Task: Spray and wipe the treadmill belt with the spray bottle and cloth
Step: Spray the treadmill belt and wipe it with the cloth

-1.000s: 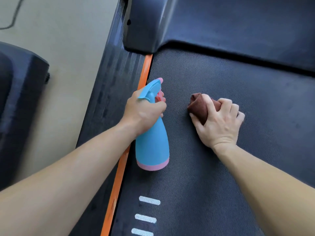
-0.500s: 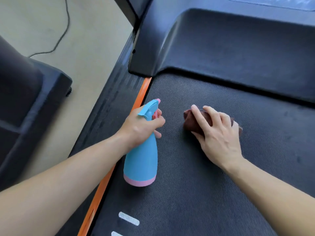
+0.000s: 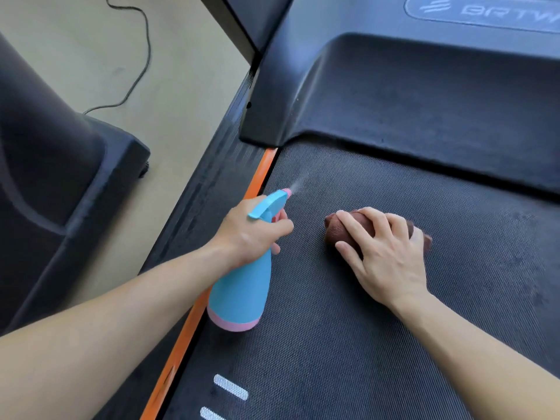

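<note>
Head view: left hand (image 3: 248,234) squeezes blue plastic spray bottle (image 3: 242,292), right hand (image 3: 388,256) clutches bunched brown cloth (image 3: 336,228) on black textured treadmill belt (image 3: 363,344); forward-aimed mist (image 3: 298,183) may overshoot onto dark motor hood (image 3: 409,95).

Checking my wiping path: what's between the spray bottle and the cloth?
Just bare treadmill belt between spray bottle and cloth, per the head view.
</note>
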`<control>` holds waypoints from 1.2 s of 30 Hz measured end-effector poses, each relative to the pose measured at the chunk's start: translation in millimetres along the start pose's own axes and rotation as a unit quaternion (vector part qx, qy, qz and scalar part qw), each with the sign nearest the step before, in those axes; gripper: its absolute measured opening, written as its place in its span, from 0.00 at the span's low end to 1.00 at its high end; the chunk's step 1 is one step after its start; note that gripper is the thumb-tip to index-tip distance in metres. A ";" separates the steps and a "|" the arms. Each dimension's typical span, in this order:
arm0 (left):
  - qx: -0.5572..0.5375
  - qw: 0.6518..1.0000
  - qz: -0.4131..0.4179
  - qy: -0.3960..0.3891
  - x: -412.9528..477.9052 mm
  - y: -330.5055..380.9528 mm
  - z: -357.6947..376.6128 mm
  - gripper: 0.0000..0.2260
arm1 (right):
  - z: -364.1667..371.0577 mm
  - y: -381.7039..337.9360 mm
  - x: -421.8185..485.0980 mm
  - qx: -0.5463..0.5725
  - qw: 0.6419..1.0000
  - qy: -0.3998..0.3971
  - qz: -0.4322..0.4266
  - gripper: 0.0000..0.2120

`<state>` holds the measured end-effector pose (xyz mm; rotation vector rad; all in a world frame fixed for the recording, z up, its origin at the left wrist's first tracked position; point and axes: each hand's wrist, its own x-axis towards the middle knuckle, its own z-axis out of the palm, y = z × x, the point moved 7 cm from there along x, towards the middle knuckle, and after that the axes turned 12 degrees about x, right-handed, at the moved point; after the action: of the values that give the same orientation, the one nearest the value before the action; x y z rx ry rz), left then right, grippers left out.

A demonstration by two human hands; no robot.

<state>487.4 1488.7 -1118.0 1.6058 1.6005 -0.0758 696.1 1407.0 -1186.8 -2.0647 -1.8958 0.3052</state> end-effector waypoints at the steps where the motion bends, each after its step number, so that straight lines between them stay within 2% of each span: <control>1: 0.014 1.000 -0.002 -0.006 -2.7 -2.2 1.3 0.09 | -0.3 -0.6 -0.6 -0.002 1.000 0.001 -0.001 0.27; 6: -0.009 1.000 -0.010 -0.005 -10.5 -20.3 -5.0 0.03 | -4.4 -11.2 -4.1 0.010 1.000 0.013 -0.003 0.30; 8: -0.028 1.000 0.001 -0.008 -13.8 -22.5 -10.3 0.02 | -1.2 -25.7 -12.6 0.003 0.998 -0.006 -0.069 0.31; 10: -0.063 0.998 0.008 0.000 -15.7 -24.6 -18.4 0.10 | 5.6 -44.2 -21.5 -0.013 0.986 -0.034 -0.165 0.28; 12: -0.091 0.996 0.006 0.009 -14.5 -28.3 -27.3 0.13 | 6.4 -48.5 -4.8 -0.037 0.978 -0.044 -0.199 0.25; 13: -0.101 0.995 0.002 0.012 -12.7 -29.8 -30.9 0.13 | 4.4 -43.3 16.0 -0.054 0.983 -0.030 -0.171 0.23; 16: -0.125 0.992 0.002 0.033 -6.1 -31.1 -39.7 0.10 | -13.8 -14.2 97.6 -0.058 0.997 0.043 0.037 0.21; 18: -0.137 0.989 0.005 0.047 -1.3 -29.3 -44.1 0.10 | -10.7 -9.6 136.9 -0.032 0.993 0.025 0.108 0.20; 20: -0.144 0.988 0.006 0.052 4.3 -27.1 -47.6 0.12 | 0.6 -28.0 147.8 -0.020 0.996 0.012 0.087 0.20; 23: -0.150 0.988 0.008 0.048 11.2 -24.9 -53.0 0.15 | 11.4 -55.3 110.0 -0.023 0.998 0.032 0.040 0.21; 27: -0.164 0.986 0.002 0.039 16.2 -26.0 -58.2 0.17 | 20.5 -66.0 45.9 -0.016 0.996 0.005 -0.084 0.25; 30: -0.180 0.983 -0.015 0.036 18.1 -29.9 -55.6 0.14 | 24.0 -56.0 59.8 -0.050 0.988 -0.005 -0.149 0.24; 32: -0.170 0.985 -0.015 0.031 19.7 -30.5 -51.5 0.11 | 23.9 -49.1 92.6 -0.065 0.990 0.014 -0.128 0.22; 36: -0.147 0.989 0.006 0.014 22.0 -26.1 -42.7 0.10 | 22.5 -37.0 140.4 -0.049 0.997 0.044 0.029 0.21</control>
<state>447.9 1526.5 -1116.6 1.3920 1.5418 0.1817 667.0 1551.0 -1185.6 -2.1631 -1.8353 0.1354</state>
